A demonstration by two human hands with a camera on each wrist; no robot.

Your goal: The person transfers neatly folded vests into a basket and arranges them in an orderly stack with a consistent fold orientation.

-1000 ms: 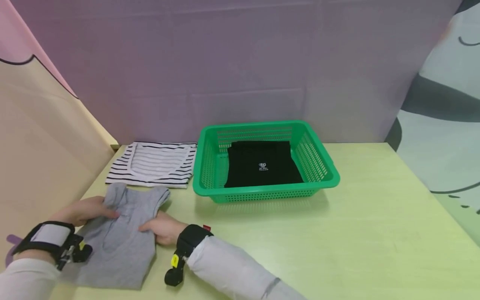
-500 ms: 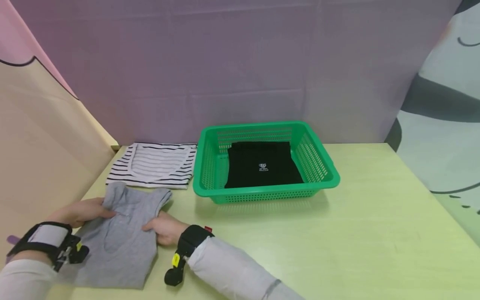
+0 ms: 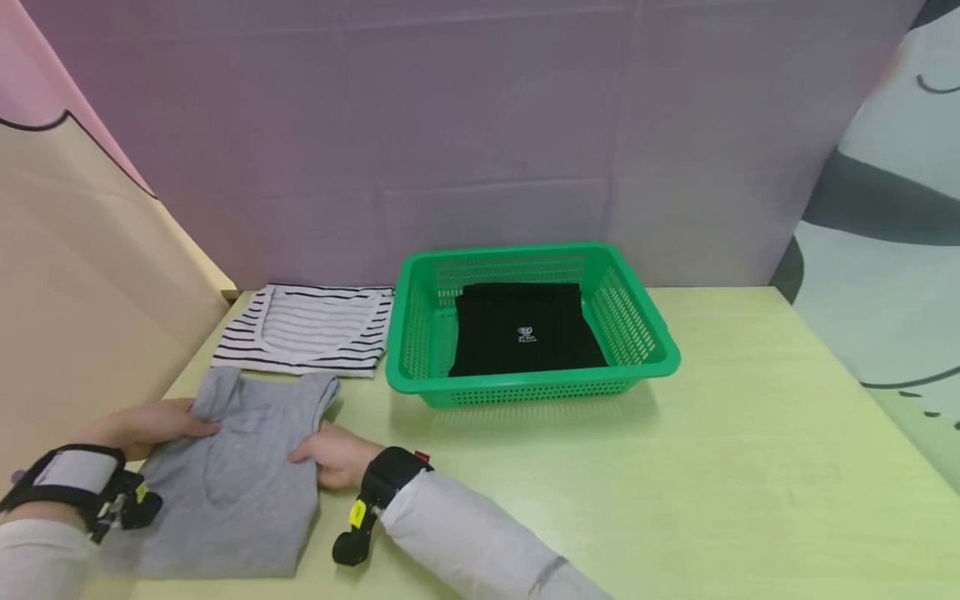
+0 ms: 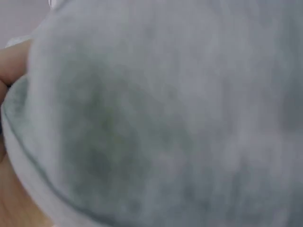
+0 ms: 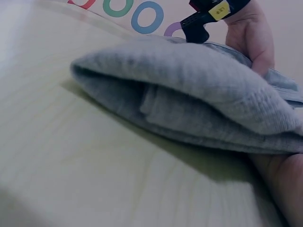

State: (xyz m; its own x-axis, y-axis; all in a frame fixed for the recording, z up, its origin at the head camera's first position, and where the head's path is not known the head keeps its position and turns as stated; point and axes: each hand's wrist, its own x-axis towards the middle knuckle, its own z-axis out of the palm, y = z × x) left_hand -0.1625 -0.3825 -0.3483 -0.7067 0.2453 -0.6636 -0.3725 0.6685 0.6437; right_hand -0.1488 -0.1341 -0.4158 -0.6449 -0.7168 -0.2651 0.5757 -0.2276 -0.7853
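A folded grey shirt (image 3: 232, 483) lies at the table's front left, its upper part raised a little between both hands. My left hand (image 3: 153, 423) grips its left side, thumb on top. On the opposite side my right hand (image 3: 339, 454) pinches the edge, thumb above and the other fingers underneath. In the right wrist view the folded layers of the grey shirt (image 5: 180, 90) gape at the near edge, and the right hand (image 5: 286, 179) reaches beneath them. Grey cloth fills most of the left wrist view, with part of the left hand (image 4: 16, 189) at its left edge.
Behind the grey shirt lies a folded white shirt with black stripes (image 3: 315, 329). To its right stands a green perforated basket (image 3: 525, 390) holding a folded black garment (image 3: 517, 333). The pale yellow table (image 3: 720, 467) meets a purple-grey cloth backdrop (image 3: 480, 142) behind.
My left hand has shifted slightly left, spreading the grey shirt's upper part wider. My right hand has moved a touch right, still pinching the shirt. Basket and striped shirt stay put.
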